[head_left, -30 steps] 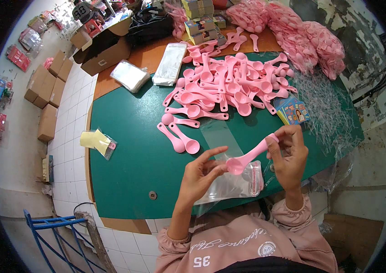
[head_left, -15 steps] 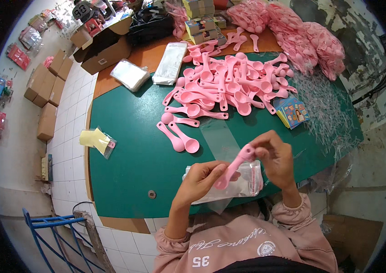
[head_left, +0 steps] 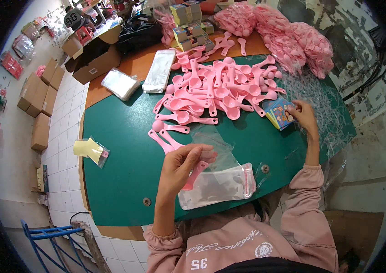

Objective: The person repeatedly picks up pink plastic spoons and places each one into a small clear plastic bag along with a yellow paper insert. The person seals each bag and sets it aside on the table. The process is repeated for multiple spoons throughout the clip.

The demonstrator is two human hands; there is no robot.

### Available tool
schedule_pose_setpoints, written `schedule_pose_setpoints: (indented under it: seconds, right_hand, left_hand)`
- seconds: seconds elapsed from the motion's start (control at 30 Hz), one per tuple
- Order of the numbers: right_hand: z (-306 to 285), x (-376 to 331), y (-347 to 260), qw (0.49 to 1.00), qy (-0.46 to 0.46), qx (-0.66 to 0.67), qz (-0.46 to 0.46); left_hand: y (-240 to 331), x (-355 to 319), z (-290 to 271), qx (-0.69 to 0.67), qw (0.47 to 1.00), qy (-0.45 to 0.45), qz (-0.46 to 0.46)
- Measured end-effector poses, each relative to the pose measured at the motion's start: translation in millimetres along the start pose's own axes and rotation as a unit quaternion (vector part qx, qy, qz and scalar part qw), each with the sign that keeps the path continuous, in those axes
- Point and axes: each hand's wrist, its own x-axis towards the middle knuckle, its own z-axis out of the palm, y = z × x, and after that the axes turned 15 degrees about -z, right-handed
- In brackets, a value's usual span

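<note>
Left hand (head_left: 181, 168) hangs over the near part of the green table (head_left: 120, 150), its fingers curled and pinched on a pink spoon (head_left: 196, 174) that slants down under the palm, with a clear plastic bag (head_left: 212, 144) caught up against the fingertips. Just below and to the right of that hand a stack of clear sleeves (head_left: 218, 185) lies flat at the table's near edge, touching the spoon's lower end as far as can be seen.

Right hand (head_left: 303, 117) reaches out to the far right, fingers closed on a small stack of colourful printed cards (head_left: 280, 113) that rests on the table. Beyond it a heap of thin clear strips (head_left: 320, 102) spreads over the table's right side.

Between the two hands and further back, a large pile of pink spoons (head_left: 220, 88) covers the middle of the table, with a few loose spoons (head_left: 168, 134) lying apart at its near left edge. Bags of pink spoons (head_left: 284, 32) are heaped at the far right, beside small stacked boxes (head_left: 190, 25). Two flat packs of clear bags (head_left: 159, 70) lie on the orange table edge at the far left. On the tiled floor (head_left: 61, 136) to the left sit a small packet with yellow paper (head_left: 90, 150) and several cardboard boxes (head_left: 40, 93).
</note>
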Motion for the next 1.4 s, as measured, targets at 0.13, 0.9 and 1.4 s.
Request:
schedule_pose_setpoints:
  seconds: [0.13, 0.9, 1.4]
  right_hand:
    - [5, 4, 3, 0.996, 0.02, 0.085, 0.003]
    - [14, -8, -188, 0.849, -0.168, 0.431, -0.254]
    - [48, -15, -182, 0.797, -0.145, 0.535, -0.239]
  left_hand:
    - [2, 1, 2, -0.006, 1.0, 0.0, -0.012]
    - [-14, 47, -23, 0.157, 0.986, -0.051, -0.004]
    - [-8, 49, -39, 0.263, 0.964, -0.028, -0.024]
